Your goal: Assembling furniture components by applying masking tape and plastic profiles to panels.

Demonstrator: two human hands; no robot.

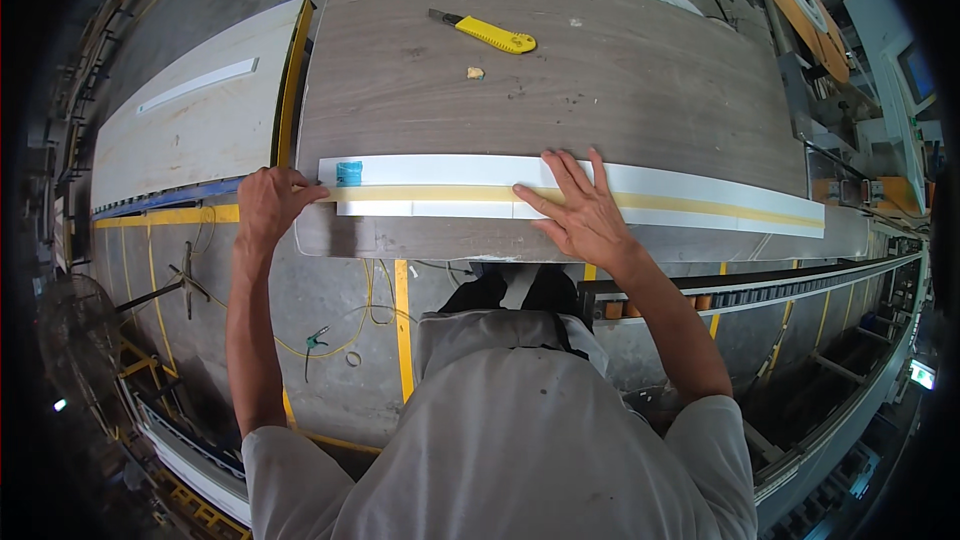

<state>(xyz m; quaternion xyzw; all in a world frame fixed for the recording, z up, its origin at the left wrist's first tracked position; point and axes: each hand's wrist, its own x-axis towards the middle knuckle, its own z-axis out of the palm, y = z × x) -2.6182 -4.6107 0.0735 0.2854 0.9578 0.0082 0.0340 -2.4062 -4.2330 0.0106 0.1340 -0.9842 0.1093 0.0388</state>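
Observation:
My left hand (272, 205) is closed in a pinch on the left end of a long strip of pale yellow tape (430, 194). The tape runs lengthwise along narrow white strips (430, 169) lying on the wood-grain worktable (640, 80). A small blue patch (348, 174) marks the white surface near its left end. Flat and spread, my right hand (578, 205) rests on the tape and the white strips right of the middle; part of them is hidden under it. Farther back on the table lies a yellow utility knife (490, 33), out of both hands' grip.
A small tan scrap (475, 73) sits below the knife. To the left stands a pale board-topped table (200, 130) with another white strip (198, 85). A roller conveyor (740, 290) runs at the right. On the floor are a green air gun (316, 339) and a yellow hose (345, 345).

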